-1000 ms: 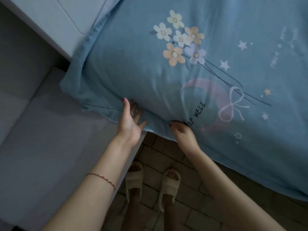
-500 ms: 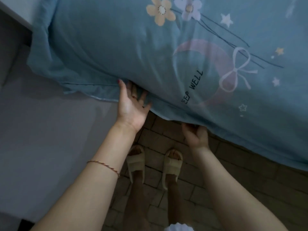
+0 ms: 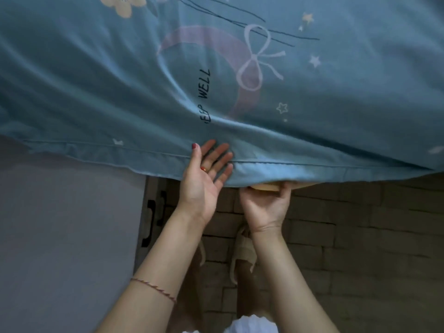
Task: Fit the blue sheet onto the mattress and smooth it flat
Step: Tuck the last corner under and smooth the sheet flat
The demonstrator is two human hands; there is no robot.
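Observation:
The blue sheet (image 3: pixel 120 80), printed with flowers, a moon, a bow and "WELL", covers the mattress and fills the upper half of the view. Its stitched hem hangs over the near side. My left hand (image 3: pixel 204 181) is palm up, its straight fingers pressing against the hem from below. To its right, my right hand (image 3: pixel 264 210) reaches under the hem and grips a tan mattress edge (image 3: pixel 265 187) that shows there. Its fingertips are hidden under the fabric. A fold in the sheet runs from the lettering toward my left hand.
A grey flat surface (image 3: pixel 67 236) lies at the left, partly under the sheet's hanging corner, with black handles (image 3: pixel 150 219) on its side. Below is a brick floor (image 3: pixel 360 236), where my feet stand in pale slippers (image 3: pixel 242 251).
My right hand has dropped from the sheet's hem to beneath it and now grips the tan edge. My left hand has stayed at the hem. The view has moved closer and lower.

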